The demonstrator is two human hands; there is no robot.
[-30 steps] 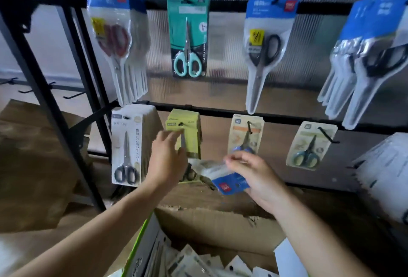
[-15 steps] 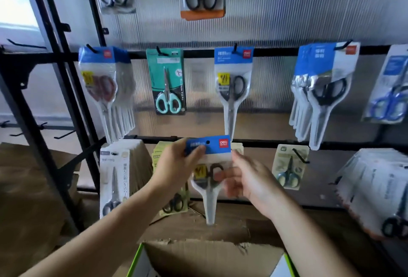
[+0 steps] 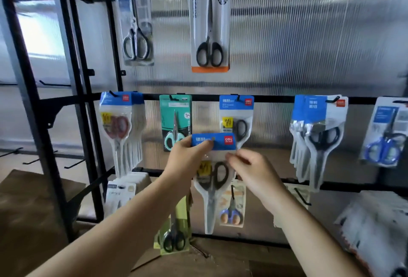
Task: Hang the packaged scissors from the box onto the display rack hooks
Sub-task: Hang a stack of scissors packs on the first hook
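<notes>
Two grips on one blue-header scissors pack point(image 3: 217, 144): left hand point(image 3: 187, 161) pinching header's 9 o'clock edge, right hand point(image 3: 254, 172) pinching clear plastic just under header at 3 o'clock. Pack upright, held below middle rail point(image 3: 276, 99). Matching pack point(image 3: 239, 122) on hook point(image 3: 238, 98) at 1 o'clock. Best bet: lift toward 1 o'clock, keep header square, thread hang hole over hook tip, slide back. Hole blurred; align by feel.

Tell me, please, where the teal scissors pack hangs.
Head view: the teal pack hangs on the middle rail, left of centre, just above the left hand.
</notes>
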